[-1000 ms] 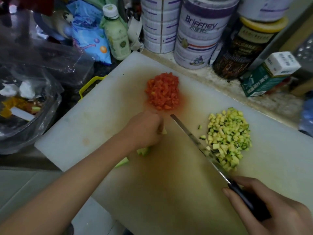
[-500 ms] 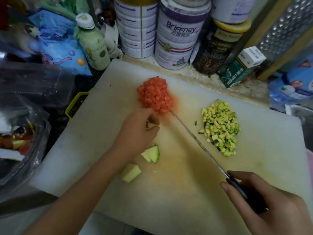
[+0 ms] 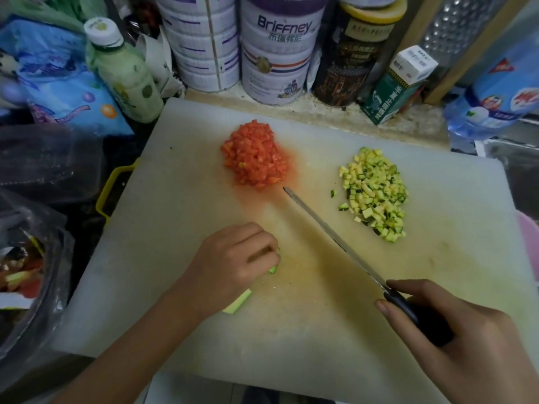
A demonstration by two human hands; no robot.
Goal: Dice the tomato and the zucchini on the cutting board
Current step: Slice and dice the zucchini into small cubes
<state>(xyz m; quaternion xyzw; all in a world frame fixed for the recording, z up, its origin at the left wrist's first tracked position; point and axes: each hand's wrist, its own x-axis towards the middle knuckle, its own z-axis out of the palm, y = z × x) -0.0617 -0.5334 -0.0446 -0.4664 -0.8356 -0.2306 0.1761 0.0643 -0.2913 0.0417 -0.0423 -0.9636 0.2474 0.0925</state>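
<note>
White plastic cutting board (image 3: pixel 175 199) lies on the surface under both my hands, its middle stained orange and yellowish. My left hand (image 3: pixel 233 266) sits near the board's centre with the fingers curled down over a pale green zucchini chunk (image 3: pixel 273 269), of which only a small green edge peeks out at my fingertips. A second dark-skinned zucchini wedge (image 3: pixel 237 301) lies flat on the board just beside my wrist, partly hidden under it. My right hand (image 3: pixel 466 339) is wrapped round the black handle of a long, narrow steel knife (image 3: pixel 335 237), forefinger stretched along the side. The blade slants away from me across the board, and its tip lies just beside a heap of red diced tomato (image 3: pixel 253 156) at the far middle; I cannot tell whether the edge touches the board. To the right of the blade, well apart from the tomato, lies a loose heap of yellow-green diced zucchini (image 3: pixel 376 196). Beyond the far edge stand white and purple round tins (image 3: pixel 277 53), a pale green plastic bottle (image 3: pixel 122 68) and a green and white carton (image 3: pixel 399 83).
</note>
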